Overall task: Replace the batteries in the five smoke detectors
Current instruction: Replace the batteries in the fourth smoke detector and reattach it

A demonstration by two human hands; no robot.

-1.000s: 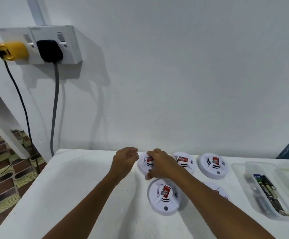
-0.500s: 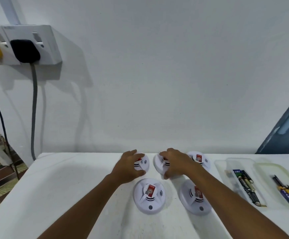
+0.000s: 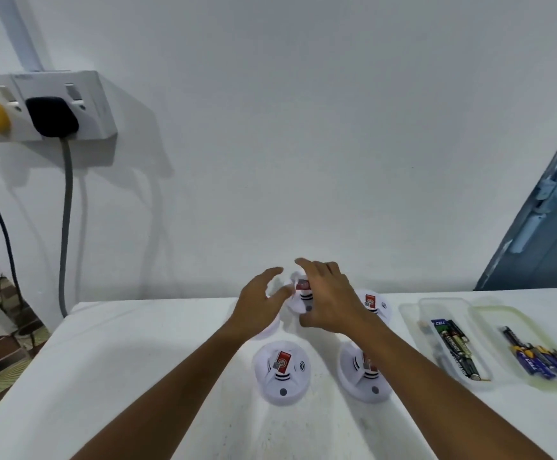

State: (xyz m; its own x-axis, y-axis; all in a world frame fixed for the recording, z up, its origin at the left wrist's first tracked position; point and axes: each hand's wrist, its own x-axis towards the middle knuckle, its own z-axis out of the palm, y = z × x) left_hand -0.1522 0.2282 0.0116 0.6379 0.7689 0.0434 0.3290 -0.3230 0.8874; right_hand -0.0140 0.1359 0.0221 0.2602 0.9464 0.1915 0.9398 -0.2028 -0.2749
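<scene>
Five round white smoke detectors with red labels are on or above the white table (image 3: 137, 376). One smoke detector (image 3: 304, 295) is lifted and tilted towards me at the back. My right hand (image 3: 333, 300) grips it with fingers over its top and thumb under its lower rim. My left hand (image 3: 257, 303) holds its left rim between thumb and fingers. Another detector (image 3: 282, 373) lies at the front left. A third (image 3: 358, 381) lies at the front right, partly under my right forearm. A fourth (image 3: 376, 305) sits at the back right. The fifth (image 3: 268, 331) peeks out below my left hand.
A clear tray (image 3: 413, 323) with black and green batteries and a second tray (image 3: 502, 317) with blue batteries lie right of the detectors. A wall socket with a black plug (image 3: 53, 116) and cables hangs on the left wall. The table's left edge drops to a tiled floor.
The back middle detector has come up off the table between both hands and tilted towards me. My left hand left the back left detector. The view shifted.
</scene>
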